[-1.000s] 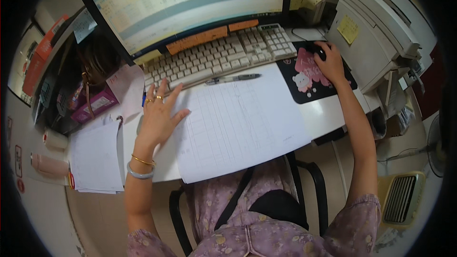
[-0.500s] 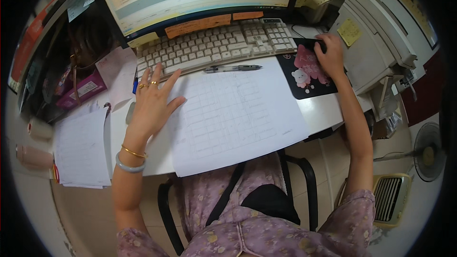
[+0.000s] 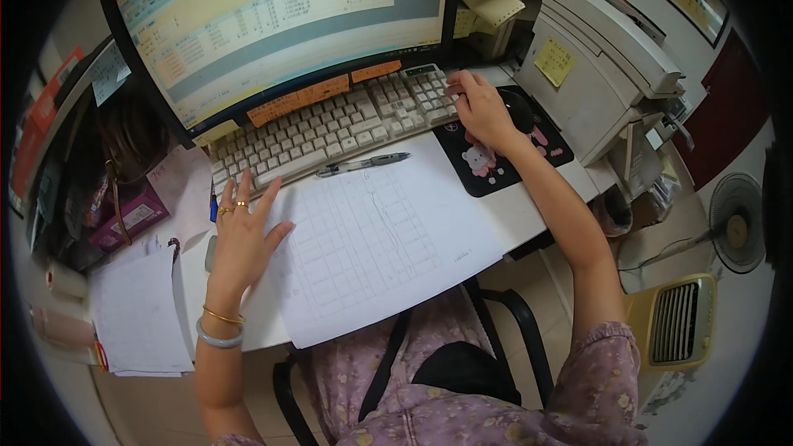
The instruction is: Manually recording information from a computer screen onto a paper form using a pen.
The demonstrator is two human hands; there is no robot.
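Observation:
The spread fingers of my left hand (image 3: 242,241) rest at the lower left edge of the white keyboard (image 3: 330,128), holding nothing. My right hand (image 3: 483,111) is over the number pad at the keyboard's right end, its fingers bent above the keys and nothing in its grasp. Just right of that hand, a black mouse (image 3: 519,109) sits on a black mouse pad (image 3: 475,180) with a pink and white bear print. Below the keyboard lies a clear pen (image 3: 363,164) at the top of a printed sheet with a table (image 3: 372,239).
Behind the keyboard stands a monitor (image 3: 281,41) with orange notes along its lower edge. A grey printer (image 3: 578,74) is at the right. On the left are stacked papers (image 3: 136,306), a purple box (image 3: 130,216) and a pink cup (image 3: 62,326). A fan (image 3: 738,223) stands at far right.
My right hand has left the mouse and moved left onto the number pad. My left hand stays at the keyboard's lower left. The view has shifted, showing more of the monitor.

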